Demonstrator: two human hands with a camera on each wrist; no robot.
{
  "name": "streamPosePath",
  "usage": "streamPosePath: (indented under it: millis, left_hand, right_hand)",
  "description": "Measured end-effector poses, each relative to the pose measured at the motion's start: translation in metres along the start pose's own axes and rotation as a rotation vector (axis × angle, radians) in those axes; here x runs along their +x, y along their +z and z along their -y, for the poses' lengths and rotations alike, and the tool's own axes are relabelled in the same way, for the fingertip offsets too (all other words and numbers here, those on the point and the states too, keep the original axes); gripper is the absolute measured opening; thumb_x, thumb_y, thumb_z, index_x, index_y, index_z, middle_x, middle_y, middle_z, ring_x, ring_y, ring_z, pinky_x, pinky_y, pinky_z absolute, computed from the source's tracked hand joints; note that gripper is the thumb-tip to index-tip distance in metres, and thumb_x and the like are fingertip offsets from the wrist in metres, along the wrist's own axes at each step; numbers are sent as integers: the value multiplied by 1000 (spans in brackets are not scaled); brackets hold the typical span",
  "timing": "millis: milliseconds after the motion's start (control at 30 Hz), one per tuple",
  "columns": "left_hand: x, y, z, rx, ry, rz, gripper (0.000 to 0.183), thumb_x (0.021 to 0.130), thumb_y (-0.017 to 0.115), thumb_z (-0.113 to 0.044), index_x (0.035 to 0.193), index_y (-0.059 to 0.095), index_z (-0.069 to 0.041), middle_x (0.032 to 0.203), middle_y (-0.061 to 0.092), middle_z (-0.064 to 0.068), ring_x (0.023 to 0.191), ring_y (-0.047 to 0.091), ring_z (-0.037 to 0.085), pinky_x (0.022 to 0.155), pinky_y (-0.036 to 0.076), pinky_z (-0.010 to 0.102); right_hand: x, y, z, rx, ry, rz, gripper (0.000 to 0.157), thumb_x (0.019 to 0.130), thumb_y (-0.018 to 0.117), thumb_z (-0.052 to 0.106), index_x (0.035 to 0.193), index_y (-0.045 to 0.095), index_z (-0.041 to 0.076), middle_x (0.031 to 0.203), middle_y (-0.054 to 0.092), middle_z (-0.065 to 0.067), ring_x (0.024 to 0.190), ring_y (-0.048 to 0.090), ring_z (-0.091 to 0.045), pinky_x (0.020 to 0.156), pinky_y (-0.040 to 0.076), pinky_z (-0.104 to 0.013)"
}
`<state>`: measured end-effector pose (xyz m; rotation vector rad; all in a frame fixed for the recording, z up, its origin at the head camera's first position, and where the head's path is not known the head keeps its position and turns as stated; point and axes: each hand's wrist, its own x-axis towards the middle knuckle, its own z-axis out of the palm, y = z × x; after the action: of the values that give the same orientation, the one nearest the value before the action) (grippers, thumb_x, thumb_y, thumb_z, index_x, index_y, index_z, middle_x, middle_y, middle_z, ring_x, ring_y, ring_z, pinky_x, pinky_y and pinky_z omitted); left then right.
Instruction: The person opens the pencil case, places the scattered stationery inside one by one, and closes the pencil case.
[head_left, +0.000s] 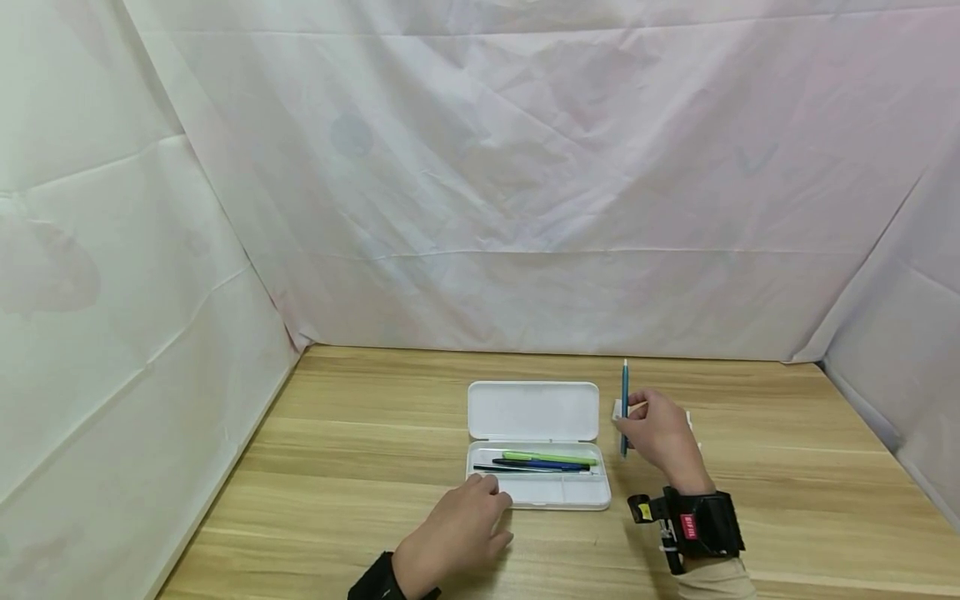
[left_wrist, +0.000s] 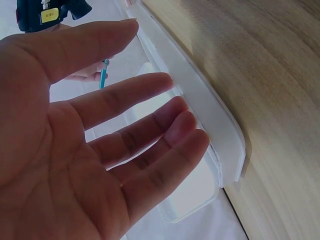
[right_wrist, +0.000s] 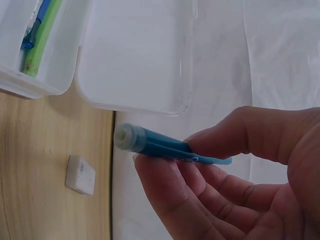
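Observation:
A white plastic pencil case (head_left: pixel 566 502) lies with its lid (head_left: pixel 534 410) folded back. In its rear compartment are a bright green pen (head_left: pixel 551 457), a dark blue pen (head_left: pixel 543 465) and another slim dark item (head_left: pixel 491 468). To the right of the case, my right hand (head_left: pixel 660 429) pinches a teal pen (right_wrist: pixel 165 146) between thumb and fingers, above the table. The pen's pale, hollow-looking end faces the right wrist camera. My left hand (head_left: pixel 461 517) is at the case's front left corner, fingers loosely extended with fingertips right at its front wall (left_wrist: pixel 200 100).
A small white block like an eraser (right_wrist: pixel 81 175) lies on the wooden table (head_left: pixel 360 433) near my right hand, which partly hides white items in the head view. Pale cloth (head_left: pixel 525 167) hangs behind and along both sides. Each wrist wears a black strap (head_left: pixel 701 523).

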<state>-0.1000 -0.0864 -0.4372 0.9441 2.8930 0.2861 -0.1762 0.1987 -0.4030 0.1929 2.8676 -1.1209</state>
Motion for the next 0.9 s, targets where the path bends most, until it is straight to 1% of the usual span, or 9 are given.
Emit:
streamPosePath:
  millis: [333, 633, 900]
  left_hand:
    - [-1, -1, -1, 8, 2, -10, 25, 84, 76, -33, 97, 72, -12, 89, 56, -3, 79, 47, 10, 68, 45, 23]
    - [-1, -1, -1, 13, -3, -6, 27, 84, 77, -34, 98, 72, -12, 92, 58, -3, 81, 50, 9, 70, 47, 23]
    - [-1, -1, -1, 17, -7, 3, 27, 84, 76, -34, 97, 73, -11, 89, 56, -4, 79, 49, 9, 68, 46, 23]
  right_hand:
    - [-4, -2, 7, -19, -32, -22, 42, 91, 66, 12, 125, 52, -6, 96, 61, -17, 76, 59, -23, 59, 46, -32]
    - [-9, -2, 9, -23, -99, -52, 38, 90, 64, 9, 123, 54, -7, 96, 63, -17, 79, 60, -25, 59, 47, -32]
    - [-9, 0, 11, -6, -108, -50, 38, 90, 64, 7, 123, 53, -7, 94, 62, -16, 77, 58, -24, 59, 46, -32]
